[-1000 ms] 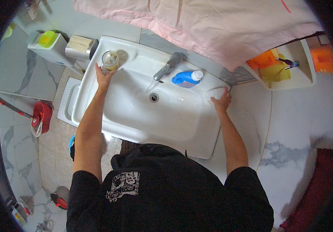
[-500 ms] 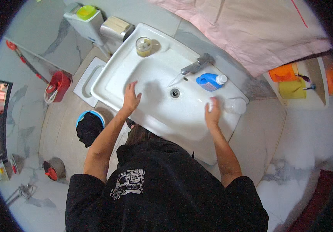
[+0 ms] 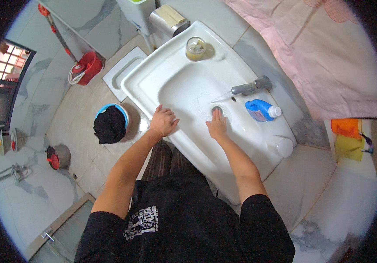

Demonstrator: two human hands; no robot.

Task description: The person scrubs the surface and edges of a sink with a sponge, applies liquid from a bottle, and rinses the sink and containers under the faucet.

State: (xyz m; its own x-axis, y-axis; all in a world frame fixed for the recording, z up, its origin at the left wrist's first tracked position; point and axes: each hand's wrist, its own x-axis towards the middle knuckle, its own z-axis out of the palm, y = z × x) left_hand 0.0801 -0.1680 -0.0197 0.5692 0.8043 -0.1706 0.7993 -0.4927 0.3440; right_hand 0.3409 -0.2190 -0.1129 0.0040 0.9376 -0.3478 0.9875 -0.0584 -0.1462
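Note:
My right hand (image 3: 217,127) reaches down into the white washbasin (image 3: 184,147), its fingers stretched onto the round drain (image 3: 216,109). Nothing shows in its grasp. On the front rim of the basin rests my left hand (image 3: 164,121), palm down with fingers spread. A thin stream of water runs from the grey faucet (image 3: 250,86) near the drain. Beside the faucet, a blue bottle (image 3: 260,110) with a white cap lies on the basin ledge. A clear cup-like container (image 3: 281,146) lies at the right corner. A glass (image 3: 195,48) with yellowish contents stands at the back left.
Left of the basin, a bucket (image 3: 122,115) holds black cloth (image 3: 110,125). A red mop bucket (image 3: 91,68), a squat toilet (image 3: 125,72) and a grey pail (image 3: 61,157) are farther left. Pink cloth (image 3: 320,57) hangs at the back right, above a shelf (image 3: 364,164) with pouches.
My right hand has moved left from near the clear container to the drain. My left hand has come from over the basin to its front rim. The view has shifted.

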